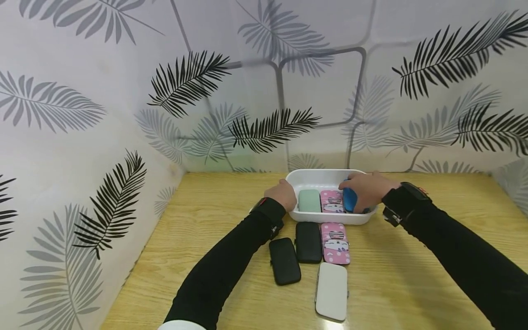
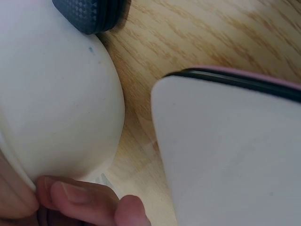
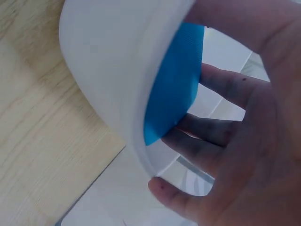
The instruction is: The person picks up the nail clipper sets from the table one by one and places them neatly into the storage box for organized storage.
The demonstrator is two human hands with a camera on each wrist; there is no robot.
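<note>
A white tray [image 1: 330, 219] stands near the back of the table. My left hand [image 1: 282, 195] grips its left end, with the fingers [image 2: 77, 194] at the rim in the left wrist view. My right hand [image 1: 365, 189] reaches over the right end and holds a blue case [image 1: 349, 199] inside the tray between thumb and fingers. In the right wrist view, fingertips lie along the edge of the blue case [image 3: 176, 84]. Beside it in the tray lie a pink patterned case [image 1: 331, 201] and a mint green case [image 1: 309, 201].
In front of the tray lie a black case [image 1: 308, 242] and a second pink patterned case [image 1: 336, 243]. Nearer me are another black case [image 1: 284, 261] and a white case [image 1: 332, 291]. Behind the wooden table [image 1: 214, 206] hangs a leaf-patterned curtain [image 1: 264, 91].
</note>
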